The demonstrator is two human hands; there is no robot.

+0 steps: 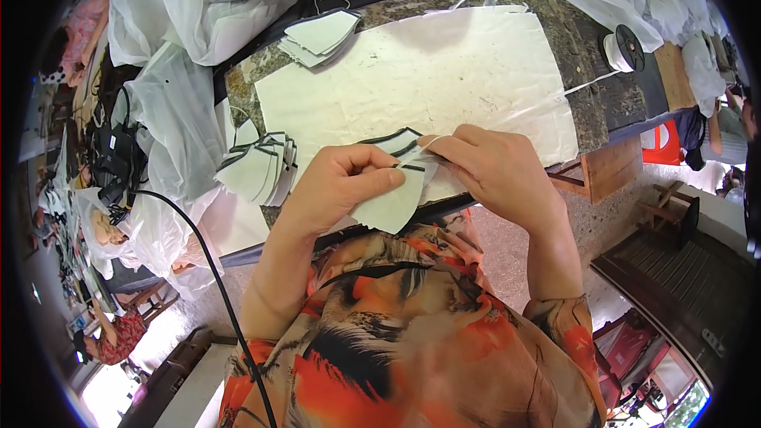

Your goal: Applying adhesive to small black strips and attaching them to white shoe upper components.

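My left hand (349,182) grips a pale, curved fabric piece (392,206) with dark trim along its edge, thumb pressed on its upper side. My right hand (495,170) pinches the same piece at its top edge, where a thin white strap (547,107) runs off toward the right. Both hands meet above the near edge of a worktable, over a large pale sheet (444,71) spread on it.
Stacks of similar cut pieces lie at the left (261,166) and at the back (321,36). A spool of white strap (622,47) stands at the right. Translucent plastic sheeting (174,103) heaps over the table's left and back. A black cable (210,261) hangs at my left.
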